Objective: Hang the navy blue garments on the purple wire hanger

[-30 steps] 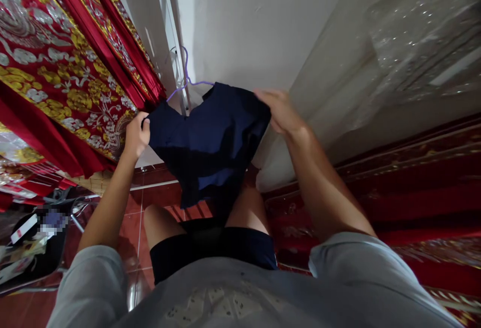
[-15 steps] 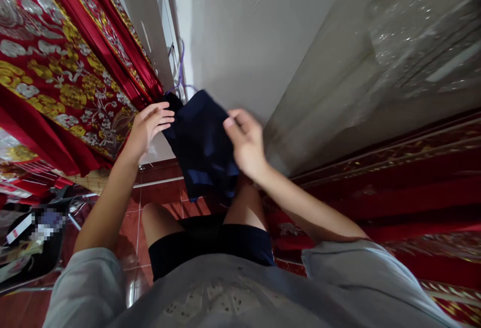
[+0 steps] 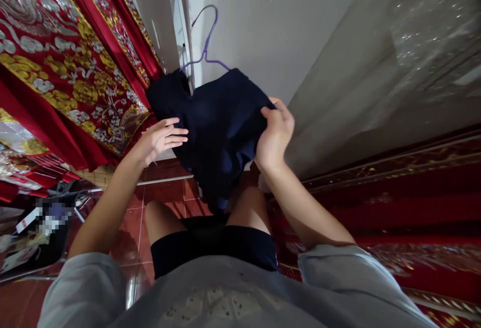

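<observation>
A pale wall (image 3: 285, 22) rises beyond both hands, and the open room lies there, ahead of the right hand and above its fingers. Left of the left hand, a red drape (image 3: 75, 82) with gold and silver patterning closes that side, its edge running down close behind the wrist. To the right of the right hand, clear plastic (image 3: 376, 62) slants across; its lower edge passes behind that hand, and how far back it lies I cannot tell. Below the plastic, farther right, is a red cloth (image 3: 394, 213). The tiled floor (image 3: 124, 243) shows below the left hand, and a cluttered chair (image 3: 37, 255) stands well apart to its lower left.

The dark blue top (image 3: 225, 112) is between the hands, its hem falling below them toward the right knee (image 3: 248, 208). The right hand (image 3: 276, 132) grasps the top's side edge, thumb in front and the fingers curled behind. The left hand (image 3: 161, 140) is loose, fingers extended and slightly parted over the other side of the top; whether they touch it I cannot tell. A purple hanger (image 3: 206, 52) pokes from the neckline, its hook above both hands.
</observation>
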Action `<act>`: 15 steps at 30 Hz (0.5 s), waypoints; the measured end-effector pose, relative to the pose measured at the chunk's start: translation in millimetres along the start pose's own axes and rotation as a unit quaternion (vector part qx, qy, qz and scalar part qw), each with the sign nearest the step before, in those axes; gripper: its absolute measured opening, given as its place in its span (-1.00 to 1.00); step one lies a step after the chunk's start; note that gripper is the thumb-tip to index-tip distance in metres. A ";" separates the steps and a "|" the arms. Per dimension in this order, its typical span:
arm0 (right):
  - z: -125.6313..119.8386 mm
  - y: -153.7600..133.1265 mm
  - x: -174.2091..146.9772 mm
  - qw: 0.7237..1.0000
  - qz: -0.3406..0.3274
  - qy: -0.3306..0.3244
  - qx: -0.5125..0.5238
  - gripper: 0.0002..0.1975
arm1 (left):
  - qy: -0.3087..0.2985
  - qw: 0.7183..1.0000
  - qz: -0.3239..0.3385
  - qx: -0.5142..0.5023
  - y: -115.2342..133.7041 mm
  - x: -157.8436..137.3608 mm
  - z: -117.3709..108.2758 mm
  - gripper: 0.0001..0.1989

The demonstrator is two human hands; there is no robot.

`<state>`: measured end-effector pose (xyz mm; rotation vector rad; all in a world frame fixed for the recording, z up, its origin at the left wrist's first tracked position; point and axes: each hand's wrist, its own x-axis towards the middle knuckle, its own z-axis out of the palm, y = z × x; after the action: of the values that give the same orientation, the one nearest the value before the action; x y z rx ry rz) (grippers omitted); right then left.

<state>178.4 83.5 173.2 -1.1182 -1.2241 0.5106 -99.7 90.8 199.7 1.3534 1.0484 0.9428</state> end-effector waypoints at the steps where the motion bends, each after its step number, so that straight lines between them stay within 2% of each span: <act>1: -3.5 -2.6 -2.2 1.000 -0.002 0.017 -0.007 -0.44 | 0.002 1.000 -0.001 -0.004 -1.2 -0.9 -0.5 -0.46; 3: -6.6 -8.3 -13.9 0.999 -0.016 0.044 -0.020 -0.44 | 0.006 1.000 0.006 -0.002 -1.0 -1.7 0.5 -0.46; 5: -5.0 -13.1 -32.5 0.998 -0.054 0.032 -0.021 -0.46 | 0.011 0.999 0.027 0.014 2.9 -1.3 4.6 -0.44; 6: -2.7 -14.8 -42.8 0.996 -0.085 -0.008 -0.019 -0.48 | 0.016 0.999 0.042 0.024 5.7 -0.7 7.5 -0.42; 7: 0.3 -15.9 -52.7 0.989 -0.120 -0.080 -0.021 -0.50 | 0.023 0.998 0.058 0.033 8.4 0.2 10.6 -0.40; 8: 3.9 -16.4 -61.6 0.971 -0.155 -0.179 -0.029 -0.52 | 0.032 0.996 0.071 0.036 10.5 1.0 13.8 -0.38; 9: 7.7 -16.3 -68.9 0.938 -0.184 -0.291 -0.039 -0.52 | 0.042 0.996 0.076 0.031 11.5 1.7 16.8 -0.38; 11: 15.1 -14.4 -77.7 0.849 -0.222 -0.477 -0.053 -0.47 | 0.056 0.997 0.058 0.001 9.4 1.8 21.4 -0.46; 12: 18.1 -12.3 -78.8 0.815 -0.230 -0.530 -0.051 -0.44 | 0.059 0.997 0.038 -0.022 6.3 0.7 22.7 -0.53; 13: 20.4 -9.3 -77.8 0.797 -0.235 -0.555 -0.043 -0.45 | 0.054 0.997 0.012 -0.044 2.2 -1.3 23.3 -0.60; 15: 22.6 0.2 -69.1 0.795 -0.241 -0.556 -0.024 -0.52 | 0.023 0.996 -0.046 -0.074 -7.0 -8.5 22.8 -0.70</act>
<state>135.6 35.9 138.8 -0.4118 -2.4731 0.7675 -80.7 76.0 191.8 1.1580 1.0453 0.9668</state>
